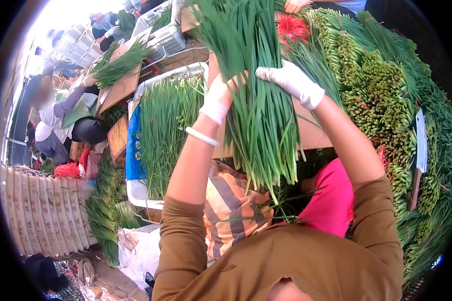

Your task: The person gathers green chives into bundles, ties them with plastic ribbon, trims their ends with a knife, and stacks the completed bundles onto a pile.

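A thick bunch of long, flat-leaved garlic chives (261,115) is upheld in front of me, its pale stem ends pointing down towards my lap. My left hand (225,95), in a white glove, grips its left side, with most of the fingers hidden behind the leaves. On the other side my gloved right hand (291,82) clasps it, thumb across the front and the remaining fingers mostly out of sight. Behind the bunch lies a brown board (314,133). Some loose leaves (281,213) hang over the striped cloth (231,200) on my lap.
On my left stands a white crate (135,193) packed with chives. Tied bundles (376,85) are stacked to my right, with a knife (421,145) lying on them. Red ties (292,27) sit beyond the board. Another person's hand (296,5) shows at the top; a co-worker (55,110) sits left.
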Demonstrator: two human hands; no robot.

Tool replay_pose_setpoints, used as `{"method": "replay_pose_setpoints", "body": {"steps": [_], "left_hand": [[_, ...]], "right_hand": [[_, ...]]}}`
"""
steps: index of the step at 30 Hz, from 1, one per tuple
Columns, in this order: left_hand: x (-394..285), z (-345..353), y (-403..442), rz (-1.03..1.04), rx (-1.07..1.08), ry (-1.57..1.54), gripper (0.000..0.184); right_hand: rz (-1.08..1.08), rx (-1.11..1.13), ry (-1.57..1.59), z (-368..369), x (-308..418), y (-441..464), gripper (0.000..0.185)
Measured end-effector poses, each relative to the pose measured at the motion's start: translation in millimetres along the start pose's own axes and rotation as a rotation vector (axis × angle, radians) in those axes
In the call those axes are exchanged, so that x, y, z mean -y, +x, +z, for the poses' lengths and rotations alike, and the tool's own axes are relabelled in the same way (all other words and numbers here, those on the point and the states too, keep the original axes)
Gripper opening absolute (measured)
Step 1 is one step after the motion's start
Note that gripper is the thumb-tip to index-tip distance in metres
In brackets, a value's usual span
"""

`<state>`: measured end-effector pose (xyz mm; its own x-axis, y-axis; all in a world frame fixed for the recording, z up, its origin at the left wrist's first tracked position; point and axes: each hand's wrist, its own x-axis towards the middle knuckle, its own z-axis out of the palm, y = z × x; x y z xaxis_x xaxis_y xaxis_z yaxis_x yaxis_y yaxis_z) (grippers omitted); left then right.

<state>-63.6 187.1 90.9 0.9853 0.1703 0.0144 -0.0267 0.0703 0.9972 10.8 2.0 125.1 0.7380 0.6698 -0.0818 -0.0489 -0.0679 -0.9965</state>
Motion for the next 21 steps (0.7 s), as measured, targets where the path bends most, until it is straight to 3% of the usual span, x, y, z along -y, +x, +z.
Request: {"method": "replay_pose_setpoints", "body": {"steps": [1,2,3,4,6,8,13,16,17,18,20,21], "left_hand": [[5.6,4.8,5.9,-0.125,-0.073,-0.163,0.035],[13.2,11.1,4.0,-0.177,-0.154,-0.11,0.033],[63.4,-4.3,27.0,-0.252,-0.182,-0.063,0.038],[88.7,3.3,19.1,-0.27,-0.361,-0.132,0.053],[174.5,-4.2,18.6,-0.12,-0.459,0.355,0.059],[199.6,-6.0,24.0,-0.057,-0.509,0.343,0.061],[173.2,-10.1,14.3,-0.18,-0.42,0.269,0.07],[153.1,-7.0,0.4,-0.27,-0.475,0.274,0.073],[139.7,-2.8,-10.5,-0.284,-0.492,0.279,0.074],[130.3,0.7,-19.5,-0.299,-0.509,0.283,0.074],[145.2,-9.1,-15.0,-0.284,-0.502,0.185,0.078],[148.5,-13.9,-14.1,-0.315,-0.499,0.126,0.079]], "right_hand": [[0.067,-0.078,0.062,1.1,-8.3,3.3,0.063],[0.135,-0.155,0.125,2.8,-21.7,7.6,0.066],[0.097,-0.234,0.031,-8.9,-71.6,29.1,0.074],[-0.047,-0.196,0.134,-6.9,-106.7,37.3,0.076],[0.131,-0.559,-0.361,3.6,-175.2,37.1,0.075],[0.051,-0.587,-0.497,8.2,-198.0,31.4,0.075],[0.109,-0.392,-0.624,-5.9,-175.3,36.8,0.071],[-0.025,-0.363,-0.87,-29.8,-155.7,29.5,0.07],[-0.28,-0.44,-0.972,-39.7,-165.2,25.1,0.07],[-0.461,-0.466,-0.966,-46.5,-155.5,16.9,0.064],[-0.294,-0.307,-0.841,-33.1,-89.3,-32.4,0.051],[-0.349,-0.228,-0.693,-27.7,-79.7,-52.5,0.039]]}}
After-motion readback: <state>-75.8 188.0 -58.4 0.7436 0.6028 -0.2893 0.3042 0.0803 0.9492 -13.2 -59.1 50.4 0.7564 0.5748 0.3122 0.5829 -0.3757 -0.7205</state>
